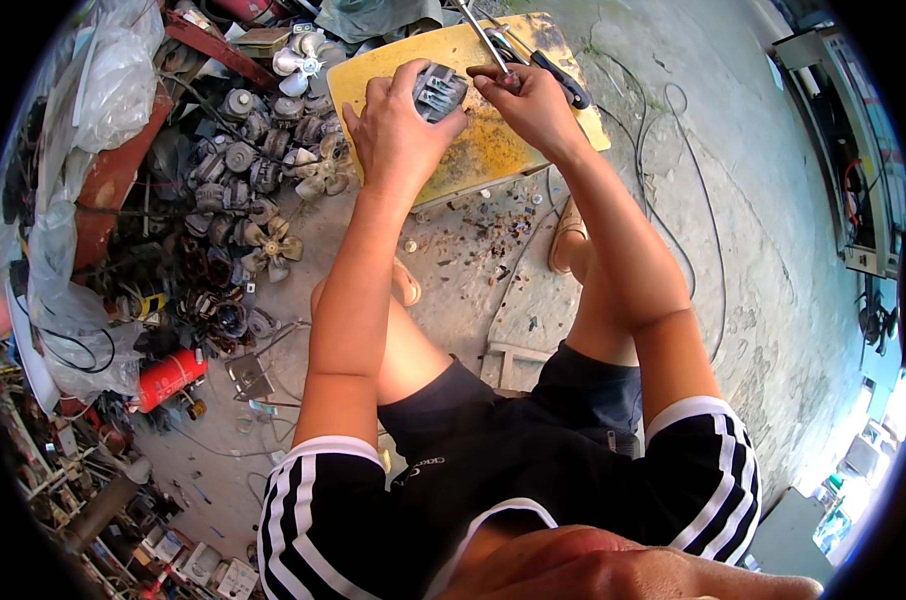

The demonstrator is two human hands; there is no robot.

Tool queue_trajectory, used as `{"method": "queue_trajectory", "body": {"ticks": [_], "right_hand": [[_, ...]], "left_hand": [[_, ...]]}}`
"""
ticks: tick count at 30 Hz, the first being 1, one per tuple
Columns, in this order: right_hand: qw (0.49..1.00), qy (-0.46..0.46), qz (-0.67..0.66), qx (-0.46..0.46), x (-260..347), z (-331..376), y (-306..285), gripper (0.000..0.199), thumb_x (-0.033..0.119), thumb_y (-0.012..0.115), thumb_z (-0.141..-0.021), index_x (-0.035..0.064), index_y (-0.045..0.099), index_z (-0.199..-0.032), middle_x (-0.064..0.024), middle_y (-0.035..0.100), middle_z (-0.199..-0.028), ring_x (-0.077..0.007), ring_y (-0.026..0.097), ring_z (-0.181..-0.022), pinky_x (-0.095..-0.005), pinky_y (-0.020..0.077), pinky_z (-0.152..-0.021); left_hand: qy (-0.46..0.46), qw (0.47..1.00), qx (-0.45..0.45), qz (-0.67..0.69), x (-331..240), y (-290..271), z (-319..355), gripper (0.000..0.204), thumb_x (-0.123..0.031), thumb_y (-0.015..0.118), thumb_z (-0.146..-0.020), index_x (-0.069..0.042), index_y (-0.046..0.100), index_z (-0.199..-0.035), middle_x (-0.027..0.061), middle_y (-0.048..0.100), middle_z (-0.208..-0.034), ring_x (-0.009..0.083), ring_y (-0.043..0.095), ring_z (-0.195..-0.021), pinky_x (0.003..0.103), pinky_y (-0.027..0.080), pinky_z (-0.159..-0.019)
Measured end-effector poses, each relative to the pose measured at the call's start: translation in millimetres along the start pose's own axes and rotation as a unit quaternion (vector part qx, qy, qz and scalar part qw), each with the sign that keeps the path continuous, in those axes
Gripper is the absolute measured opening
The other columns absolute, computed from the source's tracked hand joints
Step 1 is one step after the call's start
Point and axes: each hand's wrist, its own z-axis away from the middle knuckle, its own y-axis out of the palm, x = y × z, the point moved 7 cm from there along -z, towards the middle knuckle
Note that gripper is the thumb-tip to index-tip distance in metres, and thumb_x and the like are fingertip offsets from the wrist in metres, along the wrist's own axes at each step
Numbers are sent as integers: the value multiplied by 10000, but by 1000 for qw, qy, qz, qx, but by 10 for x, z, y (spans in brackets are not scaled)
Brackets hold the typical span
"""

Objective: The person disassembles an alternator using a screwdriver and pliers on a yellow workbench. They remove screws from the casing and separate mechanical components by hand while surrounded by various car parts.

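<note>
My left hand (398, 130) is wrapped round a grey block-shaped electrical part (441, 92) with metal terminals on its face, held above a worn yellow board (453, 170). Just to the right, my right hand (533, 108) is closed on what looks like a screwdriver (498, 50), its long metal shaft slanting up toward the far edge and its reddish handle end at my fingers. Beside that hand a black-handled tool (561, 80) rests on the board. The right fingertips are close to the electrical part; whether they touch it I cannot tell.
Small motors (241, 155) and fan blades (273, 247) are heaped on the floor at left. A red cylinder (171, 380) lies nearer. Dark cables (718, 230) trail across the floor at right. Debris (493, 235) is scattered below the board, between my feet.
</note>
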Motion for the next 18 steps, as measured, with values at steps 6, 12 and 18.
{"method": "queue_trajectory", "body": {"ticks": [6,12,18], "right_hand": [[999,-18,33,-26,36,-2,9,266,224,743,-902,-10,729,-1029,34,636,-771,-41,524,-720,-235,454,-668],[998,-29,31,-52,123,51,13,252,235,753,-894,4,740,-993,19,627,-744,-55,523,-692,-253,451,-645],[981,-117,118,-102,384,210,74,223,218,709,-910,26,744,-1019,-21,574,-660,-77,507,-622,-267,442,-608]], "left_hand": [[7,999,32,10,12,-34,-6,723,-412,819,-687,-186,560,-1323,154,586,-1236,337,582,-1178,605,312,-1093],[-99,897,156,401,390,121,-219,653,-459,714,-892,-42,560,-1371,132,648,-1247,221,624,-1123,323,480,-965],[-108,901,131,399,550,297,-427,373,-333,638,-981,-5,707,-1145,38,711,-1035,93,622,-935,243,476,-830]]}}
